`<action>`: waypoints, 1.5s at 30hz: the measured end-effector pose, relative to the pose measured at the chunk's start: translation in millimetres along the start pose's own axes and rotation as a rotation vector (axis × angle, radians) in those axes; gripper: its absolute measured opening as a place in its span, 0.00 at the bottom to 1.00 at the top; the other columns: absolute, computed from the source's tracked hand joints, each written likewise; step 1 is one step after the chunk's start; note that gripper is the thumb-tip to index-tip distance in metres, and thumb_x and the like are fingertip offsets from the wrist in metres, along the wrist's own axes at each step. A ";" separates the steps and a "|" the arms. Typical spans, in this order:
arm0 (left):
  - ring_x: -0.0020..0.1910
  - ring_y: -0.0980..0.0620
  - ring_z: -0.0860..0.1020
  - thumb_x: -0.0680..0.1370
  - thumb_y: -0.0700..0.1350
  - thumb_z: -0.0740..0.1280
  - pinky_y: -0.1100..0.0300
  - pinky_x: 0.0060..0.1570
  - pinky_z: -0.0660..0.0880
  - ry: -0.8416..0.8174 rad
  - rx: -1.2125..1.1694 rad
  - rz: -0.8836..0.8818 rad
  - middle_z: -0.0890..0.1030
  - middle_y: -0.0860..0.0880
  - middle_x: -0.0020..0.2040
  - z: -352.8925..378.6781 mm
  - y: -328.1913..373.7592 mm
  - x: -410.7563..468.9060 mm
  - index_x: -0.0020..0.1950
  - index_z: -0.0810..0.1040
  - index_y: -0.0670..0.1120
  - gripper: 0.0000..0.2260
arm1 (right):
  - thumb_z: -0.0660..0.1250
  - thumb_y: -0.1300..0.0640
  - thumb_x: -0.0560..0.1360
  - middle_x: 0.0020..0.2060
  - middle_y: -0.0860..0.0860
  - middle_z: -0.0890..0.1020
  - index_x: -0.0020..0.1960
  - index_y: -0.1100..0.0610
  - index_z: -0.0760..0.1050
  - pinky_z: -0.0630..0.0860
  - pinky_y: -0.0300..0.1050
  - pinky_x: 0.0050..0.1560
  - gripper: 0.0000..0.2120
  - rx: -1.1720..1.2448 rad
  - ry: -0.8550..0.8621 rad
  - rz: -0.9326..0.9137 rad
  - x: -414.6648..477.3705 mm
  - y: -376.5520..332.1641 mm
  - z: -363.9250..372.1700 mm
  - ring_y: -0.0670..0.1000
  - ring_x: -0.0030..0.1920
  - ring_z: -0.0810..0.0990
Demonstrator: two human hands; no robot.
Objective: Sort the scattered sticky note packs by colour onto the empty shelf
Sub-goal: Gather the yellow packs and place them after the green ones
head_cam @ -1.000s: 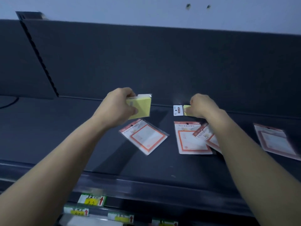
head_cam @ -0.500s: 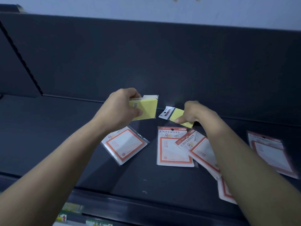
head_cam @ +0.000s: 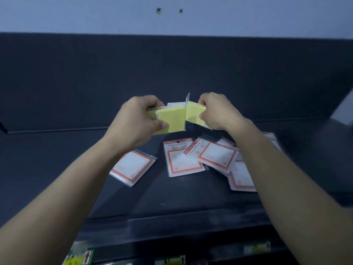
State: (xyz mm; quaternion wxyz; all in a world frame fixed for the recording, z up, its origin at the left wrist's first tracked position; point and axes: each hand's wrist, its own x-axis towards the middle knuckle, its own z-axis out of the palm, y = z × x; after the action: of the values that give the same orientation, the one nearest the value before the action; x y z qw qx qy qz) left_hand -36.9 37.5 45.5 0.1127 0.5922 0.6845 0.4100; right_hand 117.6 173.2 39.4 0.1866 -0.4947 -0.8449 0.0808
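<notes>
Both hands have drawn together: left hand (head_cam: 136, 119) gripping one yellow pack (head_cam: 172, 121), right hand (head_cam: 217, 111) pinching another (head_cam: 193, 114), edges now touching above the shelf (head_cam: 57, 159). Yellows look ready to stack; orange packs (head_cam: 182, 159) lie scattered below.

Price tags (head_cam: 84, 257) btm edge; 2 wall holes (head_cam: 158, 10).

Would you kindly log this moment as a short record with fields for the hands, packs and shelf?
left hand: grips a yellow pack
right hand: grips a second yellow pack
held packs: above the shelf, side by side, near edges close together
orange-bordered packs: lie scattered on the shelf, some overlapping
</notes>
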 end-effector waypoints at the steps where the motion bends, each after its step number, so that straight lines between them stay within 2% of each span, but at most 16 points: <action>1: 0.32 0.54 0.72 0.70 0.40 0.74 0.61 0.34 0.69 -0.030 -0.030 0.038 0.76 0.53 0.35 1.7 6.4 -4.7 0.43 0.78 0.49 0.08 | 0.62 0.69 0.71 0.47 0.56 0.78 0.49 0.60 0.75 0.77 0.53 0.45 0.09 -0.011 0.043 0.023 -15.9 0.3 -7.3 0.59 0.47 0.78; 6: 0.30 0.56 0.72 0.70 0.38 0.73 0.65 0.30 0.70 -0.240 -0.184 0.252 0.76 0.54 0.33 14.2 42.2 -40.5 0.42 0.77 0.48 0.07 | 0.62 0.66 0.70 0.46 0.55 0.78 0.46 0.56 0.74 0.76 0.50 0.44 0.08 -0.042 0.204 0.226 -110.7 7.0 -37.9 0.58 0.45 0.77; 8: 0.27 0.61 0.70 0.70 0.38 0.73 0.70 0.27 0.67 -0.322 -0.224 0.348 0.75 0.55 0.32 22.9 55.9 -58.9 0.42 0.77 0.48 0.07 | 0.63 0.64 0.71 0.45 0.54 0.79 0.46 0.55 0.72 0.75 0.50 0.42 0.06 -0.080 0.254 0.283 -154.6 11.0 -48.7 0.58 0.44 0.76; 11: 0.30 0.63 0.72 0.70 0.38 0.72 0.71 0.32 0.66 -0.437 -0.282 0.457 0.75 0.58 0.33 41.8 83.5 -88.8 0.43 0.77 0.51 0.09 | 0.62 0.62 0.75 0.44 0.55 0.76 0.50 0.55 0.68 0.72 0.50 0.40 0.06 -0.146 0.258 0.409 -224.8 19.2 -67.3 0.59 0.44 0.74; 13: 0.31 0.65 0.71 0.70 0.38 0.72 0.73 0.32 0.65 -0.531 -0.319 0.534 0.75 0.58 0.34 57.8 108.9 -113.0 0.44 0.77 0.51 0.09 | 0.60 0.61 0.76 0.42 0.56 0.75 0.51 0.56 0.66 0.69 0.49 0.38 0.05 -0.194 0.268 0.527 -276.2 27.4 -83.3 0.59 0.42 0.73; 19: 0.31 0.61 0.71 0.70 0.38 0.72 0.66 0.33 0.67 -0.795 -0.435 0.775 0.74 0.56 0.34 100.2 196.2 -215.6 0.45 0.78 0.47 0.07 | 0.62 0.60 0.76 0.48 0.57 0.79 0.54 0.53 0.71 0.77 0.52 0.44 0.08 -0.310 0.448 0.885 -443.8 40.7 -132.3 0.60 0.44 0.77; 23: 0.30 0.62 0.70 0.70 0.38 0.73 0.70 0.32 0.66 -0.949 -0.527 0.884 0.74 0.57 0.33 120.3 255.2 -301.5 0.38 0.74 0.55 0.13 | 0.61 0.61 0.75 0.49 0.57 0.79 0.56 0.52 0.72 0.76 0.51 0.46 0.11 -0.369 0.525 1.078 -564.2 36.1 -161.8 0.60 0.47 0.76; 26: 0.33 0.59 0.72 0.71 0.39 0.73 0.66 0.34 0.69 -1.081 -0.574 0.915 0.75 0.57 0.36 133.2 300.8 -385.2 0.38 0.73 0.56 0.13 | 0.61 0.64 0.74 0.48 0.57 0.78 0.58 0.52 0.73 0.75 0.50 0.43 0.14 -0.399 0.566 1.234 -662.4 25.5 -181.3 0.60 0.43 0.75; 28: 0.35 0.58 0.72 0.72 0.39 0.72 0.64 0.35 0.68 -1.152 -0.596 0.978 0.75 0.57 0.38 136.6 331.0 -449.1 0.39 0.74 0.56 0.12 | 0.60 0.64 0.73 0.47 0.58 0.79 0.58 0.52 0.73 0.75 0.48 0.43 0.16 -0.414 0.583 1.320 -729.4 17.5 -192.7 0.61 0.45 0.76; 31: 0.36 0.58 0.72 0.74 0.39 0.70 0.64 0.36 0.69 -1.224 -0.624 1.077 0.75 0.57 0.38 137.6 376.3 -543.6 0.46 0.76 0.52 0.08 | 0.61 0.67 0.71 0.43 0.57 0.80 0.55 0.52 0.74 0.76 0.49 0.42 0.17 -0.424 0.591 1.416 -826.0 5.6 -208.8 0.61 0.44 0.78; 33: 0.37 0.56 0.73 0.74 0.40 0.70 0.62 0.37 0.70 -1.252 -0.623 1.129 0.75 0.56 0.39 138.5 403.2 -599.3 0.46 0.76 0.52 0.08 | 0.61 0.68 0.70 0.43 0.57 0.79 0.56 0.52 0.74 0.76 0.49 0.41 0.18 -0.434 0.608 1.476 -884.3 -2.0 -218.7 0.61 0.44 0.78; 36: 0.35 0.57 0.73 0.73 0.40 0.71 0.65 0.35 0.70 -1.290 -0.627 1.179 0.76 0.54 0.41 145.4 437.0 -667.5 0.45 0.76 0.53 0.08 | 0.61 0.67 0.72 0.48 0.58 0.80 0.59 0.52 0.73 0.76 0.50 0.43 0.18 -0.504 0.621 1.558 -962.1 -8.1 -234.9 0.61 0.46 0.76; 39: 0.39 0.53 0.74 0.73 0.41 0.71 0.59 0.37 0.70 -1.344 -0.620 1.203 0.77 0.53 0.44 155.1 465.1 -721.6 0.46 0.75 0.54 0.09 | 0.60 0.67 0.75 0.51 0.58 0.79 0.62 0.53 0.72 0.73 0.48 0.42 0.19 -0.513 0.619 1.646 -1030.3 -12.9 -247.6 0.58 0.43 0.73; 41: 0.38 0.49 0.75 0.73 0.41 0.71 0.57 0.36 0.71 -1.376 -0.598 1.230 0.76 0.53 0.43 163.1 484.4 -753.4 0.46 0.75 0.53 0.09 | 0.60 0.67 0.75 0.53 0.58 0.78 0.63 0.52 0.71 0.73 0.48 0.43 0.20 -0.512 0.621 1.712 -1071.1 -14.2 -252.5 0.60 0.47 0.74; 43: 0.35 0.54 0.74 0.73 0.42 0.71 0.60 0.35 0.71 -1.403 -0.575 1.259 0.76 0.53 0.43 174.8 503.6 -782.1 0.46 0.75 0.53 0.09 | 0.60 0.67 0.74 0.54 0.58 0.78 0.64 0.50 0.71 0.75 0.50 0.44 0.21 -0.510 0.655 1.769 -1104.3 -13.4 -256.9 0.62 0.50 0.76; 45: 0.37 0.56 0.73 0.73 0.42 0.72 0.61 0.36 0.71 -1.426 -0.560 1.263 0.76 0.52 0.45 191.5 521.7 -808.1 0.47 0.75 0.54 0.10 | 0.58 0.67 0.75 0.52 0.57 0.77 0.63 0.50 0.71 0.77 0.52 0.44 0.21 -0.501 0.690 1.822 -1130.6 -11.5 -262.4 0.62 0.49 0.76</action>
State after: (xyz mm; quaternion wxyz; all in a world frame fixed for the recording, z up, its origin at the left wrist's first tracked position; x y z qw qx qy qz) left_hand 681.2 -629.9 17.9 0.3947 0.9083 -0.1061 0.0897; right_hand 710.6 -824.4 17.7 0.1789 -0.9739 -0.0367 -0.1350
